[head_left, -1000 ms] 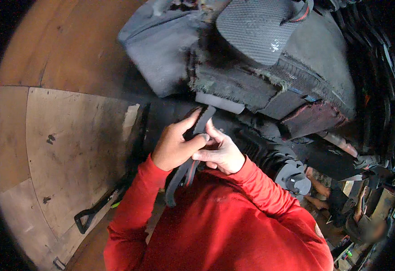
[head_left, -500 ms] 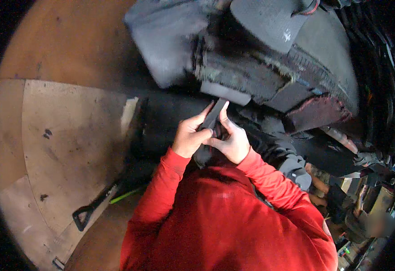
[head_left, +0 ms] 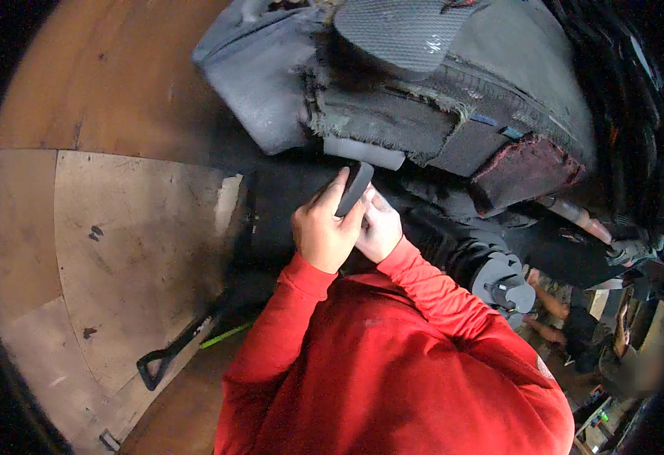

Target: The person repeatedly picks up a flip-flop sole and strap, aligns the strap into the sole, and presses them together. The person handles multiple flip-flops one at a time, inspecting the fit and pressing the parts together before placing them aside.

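Between my hands is a dark grey, flat, bendable-looking strip (head_left: 357, 188) with a rounded upper end. My left hand (head_left: 321, 233) is closed around its left side, fingers along the back edge. My right hand (head_left: 382, 229) is closed against the strip's lower right side, its fingertips partly hidden behind the left hand and the strip. Just beyond the fingertips lies a pale grey block (head_left: 364, 152), under the frayed edge of a large pile of dark grey padded material (head_left: 392, 114).
A reddish frayed piece (head_left: 525, 173) hangs at the pile's right. At left stand wooden panels (head_left: 134, 250), with a black D-shaped handle (head_left: 152, 369) and a yellow-green strip (head_left: 227, 336) below. Grey round parts (head_left: 502, 280) lie right; beyond them show another person's arms (head_left: 550, 299).
The strip has turned in my hands, and its rounded end now shows. My left hand has rolled over it, while my right hand's fingers have drawn in lower. The view has shifted slightly.
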Demonstrator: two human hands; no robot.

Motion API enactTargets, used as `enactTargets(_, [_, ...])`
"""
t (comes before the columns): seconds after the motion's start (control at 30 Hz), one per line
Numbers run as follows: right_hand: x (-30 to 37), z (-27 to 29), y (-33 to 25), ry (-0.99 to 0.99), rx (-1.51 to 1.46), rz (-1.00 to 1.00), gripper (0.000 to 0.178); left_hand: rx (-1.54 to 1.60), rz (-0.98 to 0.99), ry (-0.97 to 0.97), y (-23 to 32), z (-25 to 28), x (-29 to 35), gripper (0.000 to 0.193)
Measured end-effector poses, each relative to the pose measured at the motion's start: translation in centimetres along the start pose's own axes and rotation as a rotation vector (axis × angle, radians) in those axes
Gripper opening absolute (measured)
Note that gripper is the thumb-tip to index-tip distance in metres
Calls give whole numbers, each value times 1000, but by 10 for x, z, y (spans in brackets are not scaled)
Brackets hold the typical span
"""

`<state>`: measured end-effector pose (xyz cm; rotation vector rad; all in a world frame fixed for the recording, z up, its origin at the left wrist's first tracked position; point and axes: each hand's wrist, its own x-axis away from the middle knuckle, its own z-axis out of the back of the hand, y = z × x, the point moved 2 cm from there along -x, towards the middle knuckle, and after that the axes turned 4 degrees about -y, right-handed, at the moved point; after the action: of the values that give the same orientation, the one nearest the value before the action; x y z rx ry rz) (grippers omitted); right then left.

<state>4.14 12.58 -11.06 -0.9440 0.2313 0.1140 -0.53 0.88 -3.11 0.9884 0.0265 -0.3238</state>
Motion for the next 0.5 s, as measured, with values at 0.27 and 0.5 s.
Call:
enactTargets(0.27, [6, 15, -30, -265, -379, -227, 66, -67, 202, -73, 14, 5, -11, 28])
enactTargets(0.5, [-8, 19, -1, -290, -662, -480, 75, -180, 325, -154, -9, -34, -33, 44])
